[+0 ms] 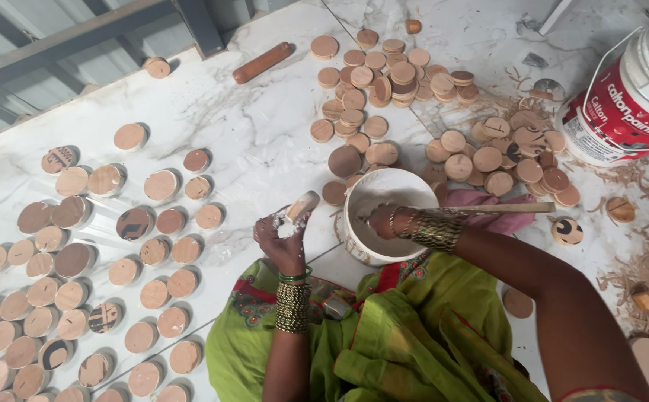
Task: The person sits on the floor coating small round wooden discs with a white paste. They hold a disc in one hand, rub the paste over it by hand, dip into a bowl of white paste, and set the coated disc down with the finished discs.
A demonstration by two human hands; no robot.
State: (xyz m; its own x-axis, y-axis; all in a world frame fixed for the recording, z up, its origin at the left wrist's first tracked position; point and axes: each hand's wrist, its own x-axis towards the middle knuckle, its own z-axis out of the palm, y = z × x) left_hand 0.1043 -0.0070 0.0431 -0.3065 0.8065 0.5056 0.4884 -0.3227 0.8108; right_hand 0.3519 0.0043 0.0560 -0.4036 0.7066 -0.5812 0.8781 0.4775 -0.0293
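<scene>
My left hand (283,240) holds a round wooden disc (301,205) tilted on edge, its face and my fingertips smeared with white paste. My right hand (384,220) reaches into a small white bowl (356,237) of white paste, gripping a wooden stick (507,208) that sticks out to the right. Both wrists carry bangles. The bowl sits on the marble floor right in front of my green-clad lap.
Several coated discs (71,260) lie spread in rows on the left. A heap of bare wooden discs (384,82) lies beyond the bowl, more (510,152) to the right. A wooden rod (263,62) lies at the back. A white and red paint bucket (630,97) stands far right amid wood shavings.
</scene>
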